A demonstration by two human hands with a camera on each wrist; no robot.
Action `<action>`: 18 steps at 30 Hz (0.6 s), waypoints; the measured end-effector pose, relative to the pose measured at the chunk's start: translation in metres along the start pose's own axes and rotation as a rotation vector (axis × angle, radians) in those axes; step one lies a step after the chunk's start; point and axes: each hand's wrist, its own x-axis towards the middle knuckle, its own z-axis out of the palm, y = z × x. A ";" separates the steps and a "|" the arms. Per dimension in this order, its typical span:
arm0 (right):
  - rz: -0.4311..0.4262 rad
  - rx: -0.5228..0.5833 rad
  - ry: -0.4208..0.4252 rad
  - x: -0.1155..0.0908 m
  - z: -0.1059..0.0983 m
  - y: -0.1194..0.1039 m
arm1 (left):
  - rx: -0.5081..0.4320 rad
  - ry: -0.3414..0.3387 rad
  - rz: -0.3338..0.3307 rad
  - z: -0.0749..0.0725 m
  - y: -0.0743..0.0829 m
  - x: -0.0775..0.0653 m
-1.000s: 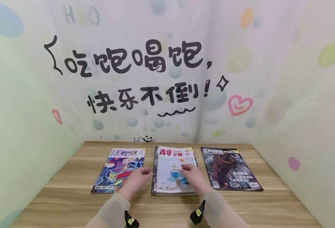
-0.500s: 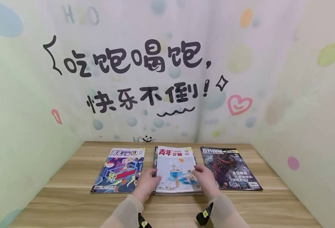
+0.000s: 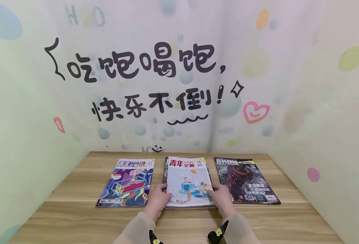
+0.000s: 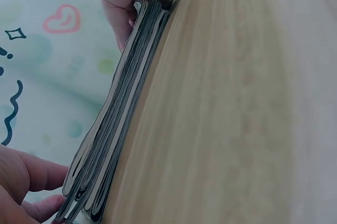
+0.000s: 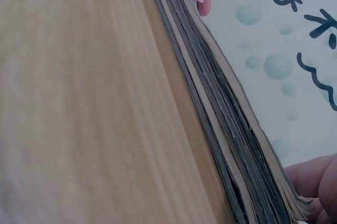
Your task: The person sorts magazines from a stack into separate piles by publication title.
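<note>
A stack of magazines point(image 3: 189, 179) lies at the middle of the wooden table, a white cover with red title on top and a dark edge showing on its left. My left hand point(image 3: 156, 200) holds its left side near the front corner, thumb toward the cover. Against the right side, my right hand point(image 3: 223, 199) grips it in the same manner. The left wrist view shows the stack's layered front edge point(image 4: 118, 108), with the left thumb and a finger at its near end. Fingers beneath or behind the stack are mostly hidden.
A purple, colourful magazine point(image 3: 126, 184) lies left of the stack. To the right is a dark magazine point(image 3: 246, 179), its near left corner partly behind my right hand. A printed curtain wall point(image 3: 155, 135) stands behind the table point(image 3: 75, 217), with pale walls at both sides.
My left hand has moved right, from over the purple magazine to the stack's left side. My right hand has moved from above the cover to the right side. The stack has hardly moved.
</note>
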 end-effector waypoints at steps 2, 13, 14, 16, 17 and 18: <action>-0.013 0.000 0.006 -0.001 0.001 0.001 | -0.007 0.012 -0.008 0.001 0.000 0.000; -0.037 -0.033 0.054 -0.006 0.008 0.003 | -0.069 0.043 -0.035 0.002 -0.004 -0.002; -0.041 -0.038 0.063 -0.006 0.009 0.004 | -0.074 0.038 -0.034 0.001 -0.004 -0.003; -0.049 -0.047 0.077 -0.006 0.009 0.005 | -0.081 0.029 -0.030 0.000 -0.005 -0.003; -0.055 -0.052 0.084 -0.006 0.009 0.006 | -0.085 0.024 -0.029 0.000 -0.005 -0.003; -0.061 -0.057 0.088 -0.006 0.009 0.006 | -0.092 0.017 -0.028 -0.001 -0.005 -0.003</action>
